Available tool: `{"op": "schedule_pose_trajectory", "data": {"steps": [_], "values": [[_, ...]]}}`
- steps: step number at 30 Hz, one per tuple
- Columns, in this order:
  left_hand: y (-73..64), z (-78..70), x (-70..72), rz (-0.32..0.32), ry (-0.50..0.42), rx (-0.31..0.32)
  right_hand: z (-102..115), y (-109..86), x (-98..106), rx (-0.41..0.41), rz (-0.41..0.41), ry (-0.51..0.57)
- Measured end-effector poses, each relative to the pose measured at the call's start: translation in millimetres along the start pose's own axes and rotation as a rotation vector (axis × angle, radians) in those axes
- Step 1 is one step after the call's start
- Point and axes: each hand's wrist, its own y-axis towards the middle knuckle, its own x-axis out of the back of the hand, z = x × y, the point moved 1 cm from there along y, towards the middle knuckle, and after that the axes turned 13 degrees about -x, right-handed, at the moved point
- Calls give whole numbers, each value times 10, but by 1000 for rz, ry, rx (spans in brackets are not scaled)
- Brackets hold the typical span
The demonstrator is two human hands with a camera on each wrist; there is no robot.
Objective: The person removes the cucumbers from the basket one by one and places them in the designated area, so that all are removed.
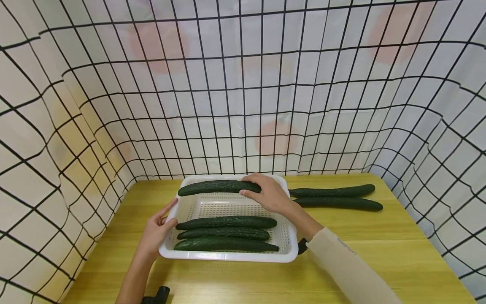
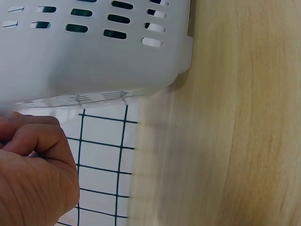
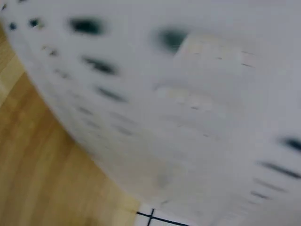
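Observation:
A white plastic basket [image 1: 295, 236] with slotted walls sits on the wooden table. Three cucumbers [image 1: 228, 222] lie side by side along its near half. My right hand [image 1: 271, 195] grips the right end of another cucumber [image 1: 212, 186], which lies level along the basket's far side; its right tip is hidden by the hand. On the left rim my left hand [image 1: 157, 230] holds the basket, thumb over the edge and fingers outside. The left wrist view shows those curled fingers [image 2: 42, 136] beside the basket wall [image 2: 94, 66]. Only blurred basket wall [image 3: 211, 117] fills most of the right wrist view.
Two more cucumbers [image 1: 338, 203] lie on the table [image 1: 364, 236] right of the basket, their left ends partly hidden. Black wire grid [image 1: 243, 114] encloses the back and both sides. A black strap piece [image 1: 161, 294] shows near the left forearm.

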Motion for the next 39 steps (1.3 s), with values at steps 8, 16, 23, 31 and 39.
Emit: {"op": "schedule_pose_trajectory", "data": {"steps": [8, 16, 23, 31, 39], "values": [[1, 12, 6, 9, 20, -9, -107, -190, 251, -4, -29, 33], [5, -4, 22, 9, 27, 0, -379, -426, 482, -30, -53, 17], [0, -15, 8, 3, 27, 5, -701, -625, 680, -51, -82, 13], [-8, -8, 18, 16, 25, -3, -1081, -844, 905, -101, -84, 14], [-6, -19, 13, 19, 2, -9, -1325, -1094, 1202, -125, -109, -31]]}}
